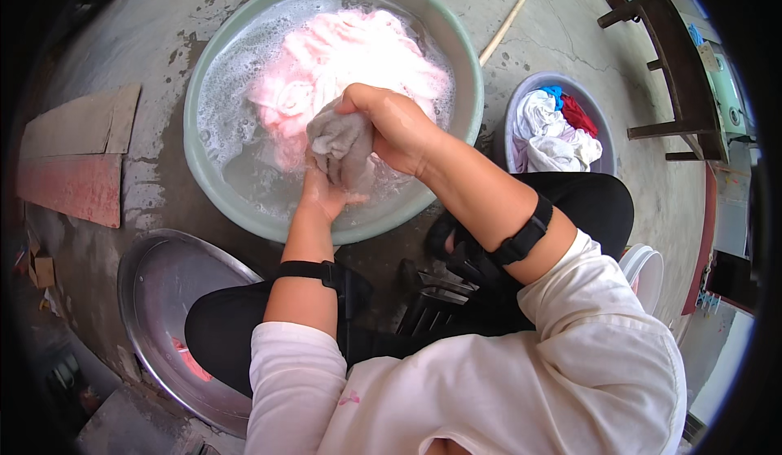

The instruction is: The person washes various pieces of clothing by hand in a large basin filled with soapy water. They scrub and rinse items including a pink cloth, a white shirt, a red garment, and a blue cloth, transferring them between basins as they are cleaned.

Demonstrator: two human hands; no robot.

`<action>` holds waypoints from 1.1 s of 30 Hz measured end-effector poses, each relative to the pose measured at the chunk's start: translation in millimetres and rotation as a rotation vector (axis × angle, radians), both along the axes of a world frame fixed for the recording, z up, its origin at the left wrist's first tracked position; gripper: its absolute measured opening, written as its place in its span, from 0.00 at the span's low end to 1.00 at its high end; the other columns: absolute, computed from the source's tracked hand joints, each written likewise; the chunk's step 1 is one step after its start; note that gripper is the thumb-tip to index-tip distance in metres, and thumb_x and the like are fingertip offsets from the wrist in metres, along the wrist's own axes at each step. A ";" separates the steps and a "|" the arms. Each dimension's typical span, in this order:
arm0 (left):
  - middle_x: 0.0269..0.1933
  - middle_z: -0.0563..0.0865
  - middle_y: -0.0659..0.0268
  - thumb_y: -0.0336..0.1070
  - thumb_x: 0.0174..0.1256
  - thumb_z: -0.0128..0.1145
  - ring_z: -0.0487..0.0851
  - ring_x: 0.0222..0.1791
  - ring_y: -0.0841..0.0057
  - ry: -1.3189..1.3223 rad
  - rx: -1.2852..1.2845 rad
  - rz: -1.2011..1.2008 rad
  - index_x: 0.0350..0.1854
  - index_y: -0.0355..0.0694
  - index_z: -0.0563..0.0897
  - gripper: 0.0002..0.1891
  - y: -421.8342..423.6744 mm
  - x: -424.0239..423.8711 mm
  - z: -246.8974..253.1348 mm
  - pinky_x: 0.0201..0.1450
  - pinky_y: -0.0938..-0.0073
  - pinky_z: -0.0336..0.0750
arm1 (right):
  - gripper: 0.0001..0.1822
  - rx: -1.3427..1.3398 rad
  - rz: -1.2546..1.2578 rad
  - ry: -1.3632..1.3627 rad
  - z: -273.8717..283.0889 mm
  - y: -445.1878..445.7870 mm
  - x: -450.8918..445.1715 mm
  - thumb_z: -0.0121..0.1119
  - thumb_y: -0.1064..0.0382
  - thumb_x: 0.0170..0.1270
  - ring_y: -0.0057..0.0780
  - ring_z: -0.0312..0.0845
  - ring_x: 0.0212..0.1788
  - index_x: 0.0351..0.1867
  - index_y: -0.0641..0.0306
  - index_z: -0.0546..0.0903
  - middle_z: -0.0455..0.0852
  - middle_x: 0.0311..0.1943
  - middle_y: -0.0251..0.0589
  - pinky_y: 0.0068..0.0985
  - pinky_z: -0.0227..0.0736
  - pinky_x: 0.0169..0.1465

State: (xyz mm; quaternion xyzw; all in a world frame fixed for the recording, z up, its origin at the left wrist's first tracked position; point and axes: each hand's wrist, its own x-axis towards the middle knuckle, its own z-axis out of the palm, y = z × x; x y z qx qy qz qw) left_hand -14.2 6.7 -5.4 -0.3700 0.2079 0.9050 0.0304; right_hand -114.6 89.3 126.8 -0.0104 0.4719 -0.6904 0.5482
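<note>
A wet grey cloth (342,143) is bunched up over soapy water in a large pale green tub (193,119). My right hand (394,128) grips the cloth from its upper right side, thumb over the top. Below it my left hand (324,189) holds the cloth's lower left part, with some fingers hidden behind the fabric and the thumb pointing right. Just beyond both hands, a heap of pale pink fabric (360,58) rises out of the suds, overexposed in the middle.
Right of the tub, a grey-purple basin (508,143) holds white, red and blue clothes. A metal basin (153,272) with a pink item stands at lower left. Cardboard (73,125) and a red board (73,186) lie at left. A hose (510,18) and wooden bench (678,70) are farther off.
</note>
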 end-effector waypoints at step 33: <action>0.69 0.48 0.65 0.44 0.52 0.58 0.52 0.67 0.50 -0.573 -1.272 -0.488 0.67 0.62 0.53 0.39 2.2 20.5 8.6 0.62 0.56 0.60 | 0.15 0.543 0.726 1.560 -132.3 42.9 -29.3 0.58 0.56 0.52 0.50 0.71 0.44 0.42 0.56 0.78 0.77 0.43 0.48 0.37 0.66 0.50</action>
